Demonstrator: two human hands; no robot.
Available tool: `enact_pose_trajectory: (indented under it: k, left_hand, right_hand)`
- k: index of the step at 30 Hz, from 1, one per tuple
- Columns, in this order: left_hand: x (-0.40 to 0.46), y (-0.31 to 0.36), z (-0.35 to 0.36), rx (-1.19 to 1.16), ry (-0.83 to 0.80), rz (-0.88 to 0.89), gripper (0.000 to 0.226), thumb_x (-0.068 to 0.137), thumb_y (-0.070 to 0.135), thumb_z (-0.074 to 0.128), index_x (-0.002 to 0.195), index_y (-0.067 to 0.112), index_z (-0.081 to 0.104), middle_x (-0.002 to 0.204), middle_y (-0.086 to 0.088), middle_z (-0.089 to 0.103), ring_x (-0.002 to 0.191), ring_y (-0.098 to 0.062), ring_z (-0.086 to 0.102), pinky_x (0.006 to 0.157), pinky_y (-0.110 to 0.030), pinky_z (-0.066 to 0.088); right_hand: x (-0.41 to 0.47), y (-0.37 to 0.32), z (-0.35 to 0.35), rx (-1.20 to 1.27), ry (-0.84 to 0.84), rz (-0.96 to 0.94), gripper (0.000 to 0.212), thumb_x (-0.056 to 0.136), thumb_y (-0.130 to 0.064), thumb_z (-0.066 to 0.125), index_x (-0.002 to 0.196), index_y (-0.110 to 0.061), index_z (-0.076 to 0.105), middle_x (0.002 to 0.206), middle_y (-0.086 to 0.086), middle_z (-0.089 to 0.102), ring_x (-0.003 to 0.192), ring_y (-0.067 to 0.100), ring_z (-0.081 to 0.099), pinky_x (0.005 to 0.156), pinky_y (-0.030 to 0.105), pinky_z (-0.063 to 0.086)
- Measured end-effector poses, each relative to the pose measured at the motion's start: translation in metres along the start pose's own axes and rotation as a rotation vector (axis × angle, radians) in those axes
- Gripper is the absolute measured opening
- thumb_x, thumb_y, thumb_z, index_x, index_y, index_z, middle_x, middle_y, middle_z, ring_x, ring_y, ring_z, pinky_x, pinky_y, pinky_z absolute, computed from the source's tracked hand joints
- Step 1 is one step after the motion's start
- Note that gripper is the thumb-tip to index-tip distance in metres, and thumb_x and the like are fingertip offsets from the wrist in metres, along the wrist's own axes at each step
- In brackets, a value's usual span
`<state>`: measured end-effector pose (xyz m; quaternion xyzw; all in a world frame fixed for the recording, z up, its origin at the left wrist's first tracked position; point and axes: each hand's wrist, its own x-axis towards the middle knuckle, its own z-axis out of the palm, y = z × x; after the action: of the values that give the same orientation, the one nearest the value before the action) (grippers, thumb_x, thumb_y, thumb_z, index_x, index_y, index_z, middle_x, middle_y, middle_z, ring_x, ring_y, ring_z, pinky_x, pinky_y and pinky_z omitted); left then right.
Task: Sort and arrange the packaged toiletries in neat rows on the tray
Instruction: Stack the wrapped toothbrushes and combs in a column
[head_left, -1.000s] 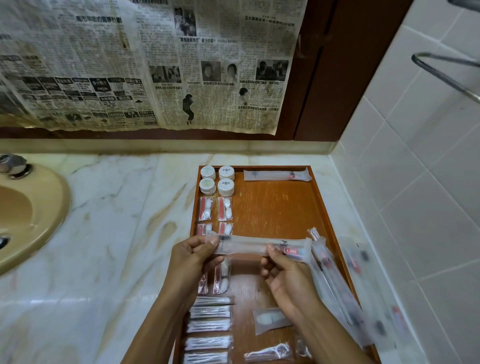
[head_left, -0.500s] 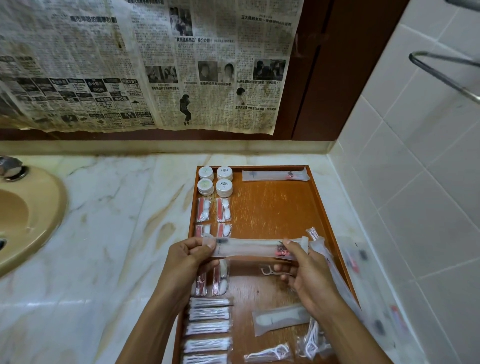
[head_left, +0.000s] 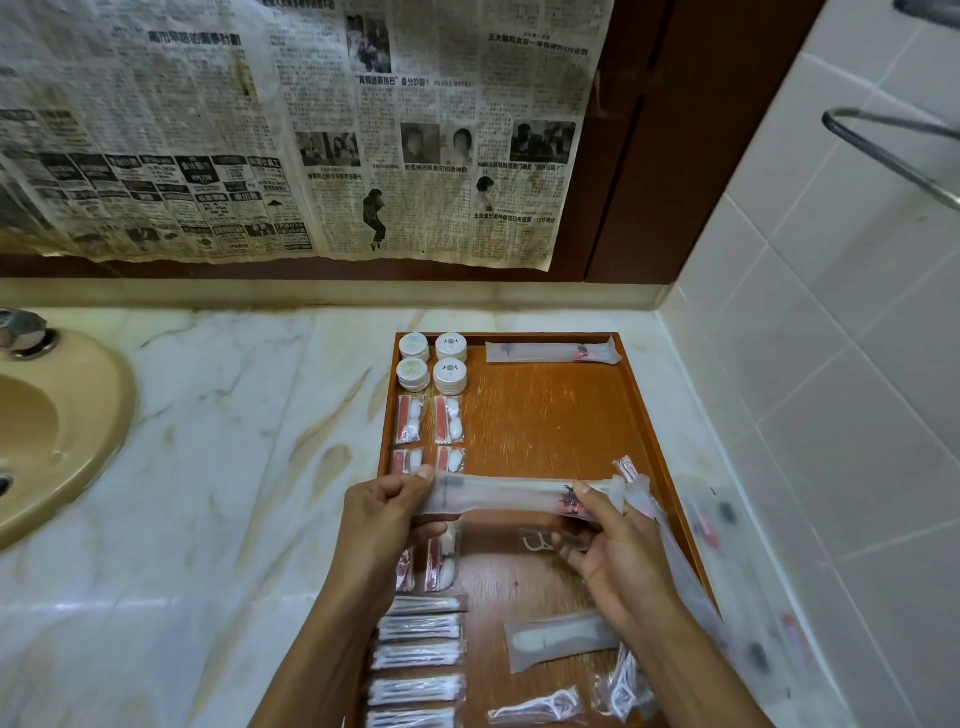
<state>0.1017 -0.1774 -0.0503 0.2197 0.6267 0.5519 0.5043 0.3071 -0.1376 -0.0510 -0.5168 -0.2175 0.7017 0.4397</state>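
Holding: left hand (head_left: 387, 512) and right hand (head_left: 618, 551) each pinch one end of a long translucent packet (head_left: 506, 498), stretched level between them above the middle of the tray (head_left: 545, 415).
Left grip: thumb on top, fingers curled beneath the packet's left end.
Right grip: thumb and fingertips closed on the printed right end.
Hidden: what lies inside the held packet is too cloudy to make out; the hands cover part of the sachet rows beneath.
Blurred: several long clear packets (head_left: 727, 571) trail off the tray's right rim toward the wall, smeared and unreadable.
Tray contents, far end: four round white tubs (head_left: 432, 362) in a square at the left corner; one matching long packet (head_left: 553, 351) lying crosswise beside them.
Left columns: red-and-white sachets (head_left: 430, 420) in pairs, then stacked cotton swab packs (head_left: 418, 657), the lowest cut off by the frame.
Near right: a frosted packet (head_left: 561, 638) and floss pick bags (head_left: 540, 709).
Tabletop: marble (head_left: 234, 441), tray in its right corner.
Forearms: both enter from below, angled inward.
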Motion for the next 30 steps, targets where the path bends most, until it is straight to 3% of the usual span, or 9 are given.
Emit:
enact_pose_trajectory:
  k: [5,11,19,27,30]
  left_hand:
    - [0.002,0.001,-0.001,-0.093,-0.028,-0.037,0.026,0.086,0.02,0.067,0.083,-0.005,0.073,0.084,-0.023,0.07,0.067,-0.022,0.065,0.058,-0.022,0.058]
    - [0.006,0.005,-0.002,-0.126,-0.045,-0.072,0.015,0.084,0.007,0.067,0.086,-0.007,0.07,0.081,-0.021,0.071,0.063,-0.019,0.067,0.056,-0.02,0.057]
    - [0.008,0.005,-0.011,-0.103,-0.02,-0.086,0.017,0.083,0.01,0.068,0.089,-0.006,0.071,0.088,-0.025,0.071,0.073,-0.027,0.068,0.059,-0.023,0.059]
    - [0.009,0.011,-0.006,-0.095,-0.019,-0.091,0.015,0.085,0.008,0.067,0.089,-0.006,0.071,0.086,-0.024,0.072,0.073,-0.027,0.069,0.056,-0.02,0.058]
    - [0.016,0.019,0.005,-0.013,-0.026,-0.047,0.012,0.086,0.007,0.066,0.084,-0.002,0.073,0.082,-0.022,0.072,0.068,-0.027,0.07,0.06,-0.029,0.06]
  right_hand:
    - [-0.001,-0.001,-0.003,-0.029,-0.02,-0.007,0.026,0.085,-0.014,0.065,0.105,0.002,0.063,0.101,0.023,0.069,0.092,0.03,0.065,0.078,0.04,0.05]
    - [0.0,-0.012,-0.007,-0.147,-0.063,-0.048,0.017,0.089,-0.01,0.061,0.098,0.004,0.064,0.096,0.022,0.071,0.085,0.03,0.067,0.07,0.037,0.054]
    - [0.004,-0.024,-0.011,-0.38,0.037,-0.206,0.013,0.092,-0.002,0.056,0.095,-0.003,0.069,0.083,0.005,0.073,0.079,0.027,0.072,0.066,0.04,0.06]
    - [0.005,-0.03,-0.015,-0.352,0.019,-0.186,0.014,0.092,-0.008,0.058,0.096,-0.003,0.07,0.091,0.013,0.073,0.084,0.025,0.072,0.061,0.028,0.059]
    - [0.013,-0.039,-0.018,-0.409,0.068,-0.208,0.012,0.091,-0.008,0.061,0.095,-0.006,0.071,0.096,0.011,0.071,0.085,0.025,0.071,0.059,0.029,0.058]
